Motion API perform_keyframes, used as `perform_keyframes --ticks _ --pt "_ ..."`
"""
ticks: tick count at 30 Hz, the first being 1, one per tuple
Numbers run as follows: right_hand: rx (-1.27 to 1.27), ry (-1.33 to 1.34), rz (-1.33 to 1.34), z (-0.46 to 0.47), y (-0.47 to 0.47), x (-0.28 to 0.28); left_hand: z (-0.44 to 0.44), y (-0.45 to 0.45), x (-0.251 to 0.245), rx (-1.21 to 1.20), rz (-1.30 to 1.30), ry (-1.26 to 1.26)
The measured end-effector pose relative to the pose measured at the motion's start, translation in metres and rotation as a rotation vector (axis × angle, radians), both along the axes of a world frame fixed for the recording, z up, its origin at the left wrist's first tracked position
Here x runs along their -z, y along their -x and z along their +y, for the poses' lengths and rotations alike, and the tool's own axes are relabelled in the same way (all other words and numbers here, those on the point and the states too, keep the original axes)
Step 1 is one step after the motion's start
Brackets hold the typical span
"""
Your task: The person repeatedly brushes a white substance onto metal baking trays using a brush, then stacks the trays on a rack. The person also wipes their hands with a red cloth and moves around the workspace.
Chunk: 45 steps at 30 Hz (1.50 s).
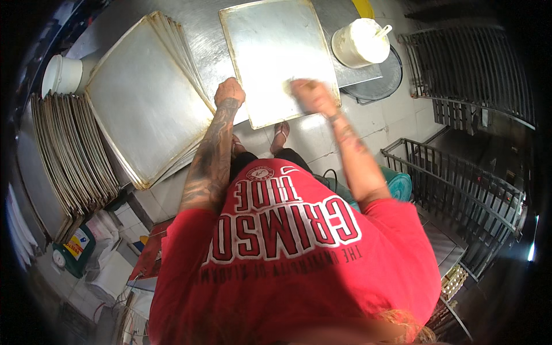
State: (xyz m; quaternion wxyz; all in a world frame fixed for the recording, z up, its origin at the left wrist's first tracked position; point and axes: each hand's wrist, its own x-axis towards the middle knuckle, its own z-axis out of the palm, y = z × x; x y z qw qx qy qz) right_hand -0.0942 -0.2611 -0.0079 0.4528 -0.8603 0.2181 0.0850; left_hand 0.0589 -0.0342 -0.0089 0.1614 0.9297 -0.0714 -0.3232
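A rectangular metal baking tray (276, 47) lies before me on a metal worktable (202, 26), its near end jutting past the table's edge. My left hand (230, 92) is curled into a fist against the tray's left edge. Over the tray's near right part is my right hand (315, 95), blurred, with its fingers bent downward. Blur and glare hide whether it holds anything. Left of my left hand sits a fanned stack of similar trays (151, 99) with browned rims. A white tub (360, 45) with a pale handle sticking out stands right of the single tray.
Many trays (73, 151) stand on edge at far left, near a white bucket (64, 73). Below them is a green jug (75, 252). Metal racks (465, 73) line the right side. A round dark lid-like object (379, 82) lies below the table corner; a teal container (394, 183) is beside me.
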Motion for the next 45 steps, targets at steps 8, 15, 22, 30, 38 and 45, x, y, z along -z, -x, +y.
perform_keyframes --ticks 8,15,22,30,38,45 --pt "-0.416 0.258 -0.261 -0.027 -0.085 0.019 0.004 -0.004 -0.012 -0.037 0.128 -0.060" --pt "-0.439 0.403 -0.178 0.063 -0.151 -0.042 0.010 -0.001 0.012 -0.033 0.079 -0.087" --pt "-0.350 0.815 -0.025 -0.033 -0.221 -0.005 -0.002 0.002 0.014 0.033 0.027 -0.031" --pt "-0.151 0.621 -0.094 -0.056 -0.285 -0.011 0.005 0.003 0.032 0.047 0.007 -0.042" --pt "0.169 0.486 -0.246 -0.117 -0.226 -0.001 -0.001 0.000 0.029 0.022 -0.050 -0.017" --pt "0.097 -0.169 0.000 -0.081 0.026 -0.040 0.002 0.015 0.014 -0.104 -0.031 0.054"
